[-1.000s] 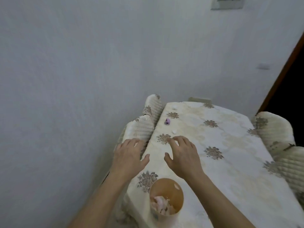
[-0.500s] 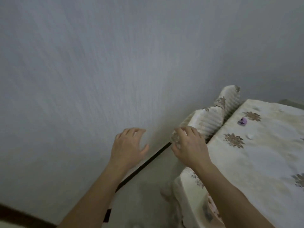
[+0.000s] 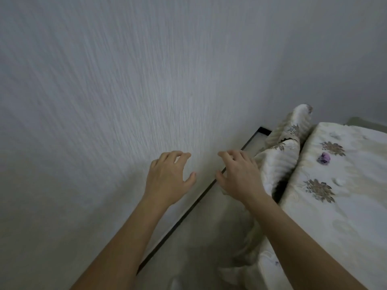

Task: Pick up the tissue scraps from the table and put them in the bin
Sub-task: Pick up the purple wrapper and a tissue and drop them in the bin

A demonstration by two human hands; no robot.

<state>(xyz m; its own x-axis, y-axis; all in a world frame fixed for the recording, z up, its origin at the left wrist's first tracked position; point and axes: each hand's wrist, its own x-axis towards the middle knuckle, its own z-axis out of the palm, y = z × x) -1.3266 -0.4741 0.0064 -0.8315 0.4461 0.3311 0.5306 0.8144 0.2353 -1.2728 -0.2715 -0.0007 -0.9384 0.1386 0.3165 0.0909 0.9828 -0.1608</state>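
The table [image 3: 326,222] with its cream flowered cloth fills the right side of the view. On it lie a purple scrap [image 3: 324,158], a small white tissue scrap [image 3: 339,181] and another faint white one [image 3: 334,135] farther back. My left hand [image 3: 167,178] hovers in front of the wall, left of the table, fingers spread and empty. My right hand [image 3: 238,174] hovers beside it, left of the table edge and over the chair, fingers apart and empty. The bin is out of view.
A white textured wall [image 3: 125,80] takes up most of the view, with a dark skirting line [image 3: 188,216] at its base. Two cream-covered chair backs [image 3: 278,160] stand between wall and table. Pale floor [image 3: 199,248] lies below my arms.
The view has swung left, off the table and toward the wall. The bin has left the frame. Both hands stay open and now hover left of the table.
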